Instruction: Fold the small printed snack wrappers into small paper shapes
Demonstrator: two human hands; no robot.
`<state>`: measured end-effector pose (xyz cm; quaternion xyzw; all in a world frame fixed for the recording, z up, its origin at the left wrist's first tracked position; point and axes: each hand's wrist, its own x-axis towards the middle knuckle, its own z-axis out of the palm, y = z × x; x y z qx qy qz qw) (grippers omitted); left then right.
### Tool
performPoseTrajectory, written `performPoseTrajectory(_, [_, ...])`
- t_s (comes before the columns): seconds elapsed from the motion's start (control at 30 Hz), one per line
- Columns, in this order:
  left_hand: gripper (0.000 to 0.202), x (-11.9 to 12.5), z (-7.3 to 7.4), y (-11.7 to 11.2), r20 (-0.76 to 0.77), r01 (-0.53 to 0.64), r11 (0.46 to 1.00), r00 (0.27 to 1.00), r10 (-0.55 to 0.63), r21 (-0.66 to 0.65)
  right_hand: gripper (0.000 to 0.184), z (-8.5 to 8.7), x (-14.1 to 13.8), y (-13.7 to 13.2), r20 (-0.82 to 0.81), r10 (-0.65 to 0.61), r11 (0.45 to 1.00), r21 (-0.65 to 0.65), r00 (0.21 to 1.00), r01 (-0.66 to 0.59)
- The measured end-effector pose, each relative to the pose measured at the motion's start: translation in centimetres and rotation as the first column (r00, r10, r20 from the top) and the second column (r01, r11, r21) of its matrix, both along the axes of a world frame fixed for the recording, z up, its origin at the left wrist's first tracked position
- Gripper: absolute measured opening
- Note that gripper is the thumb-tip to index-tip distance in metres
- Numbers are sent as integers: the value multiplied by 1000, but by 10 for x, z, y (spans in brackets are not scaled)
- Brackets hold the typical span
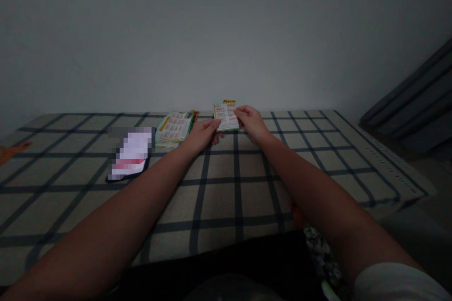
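A small printed leaflet [226, 114] with red and white boxes and a yellow top strip is held up over the checked tablecloth. My left hand [205, 134] pinches its lower left edge, thumb on the front. At its right edge my right hand [250, 121] grips it between thumb and fingers. Whether it is one sheet or several together I cannot tell. Just left of my left hand lies a stack of similar printed leaflets [174, 128], slightly fanned, with green edges showing.
A phone [130, 153] with a blurred, lit screen lies left of the stack. The checked cloth [219, 197] covers the table, which meets a plain wall [226, 33]. An orange item [14, 151] sits at the far left edge. Dark ridged panels [413, 99] stand at the right.
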<state>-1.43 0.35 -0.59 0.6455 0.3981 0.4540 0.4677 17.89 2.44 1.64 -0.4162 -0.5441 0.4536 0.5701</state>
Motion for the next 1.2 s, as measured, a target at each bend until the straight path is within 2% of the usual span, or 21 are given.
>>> performPoseTrajectory(0.2, [43, -1, 5, -1, -127, -87, 988, 987, 103, 124, 13, 0, 0, -1, 27, 20, 999, -25, 999, -20])
performPoseTrajectory(0.37, [33, -3, 9, 1, -177, -191, 945, 954, 243, 265, 6, 1, -2, -3, 41, 86, 993, -81, 995, -82])
performPoseTrajectory(0.53, [34, -2, 7, 0, -148, -177, 967, 967, 205, 184, 18, -2, 0, 0, 65, 150, 986, -90, 987, -143])
performPoseTrajectory(0.67, [40, -1, 5, 0, -32, -178, 976, 983, 183, 122, 19, -5, -1, -1, 65, 221, 972, -99, 973, -214])
performPoseTrajectory(0.73, [43, -1, 6, 0, -6, -202, 970, 979, 204, 139, 20, -6, -3, -2, 65, 250, 964, -110, 966, -242])
performPoseTrajectory(0.87, [44, -4, 8, 0, -84, -242, 940, 960, 268, 240, 16, -6, -4, -3, 72, 278, 951, -159, 958, -264])
performPoseTrajectory(1.0, [44, -5, 7, 2, -77, -254, 936, 957, 280, 242, 4, -4, -2, -5, 87, 318, 934, -199, 944, -296])
performPoseTrajectory(1.2, [38, -3, 6, 2, -73, -253, 933, 957, 279, 255, 17, -2, -3, -8, 83, 288, 947, -176, 954, -271])
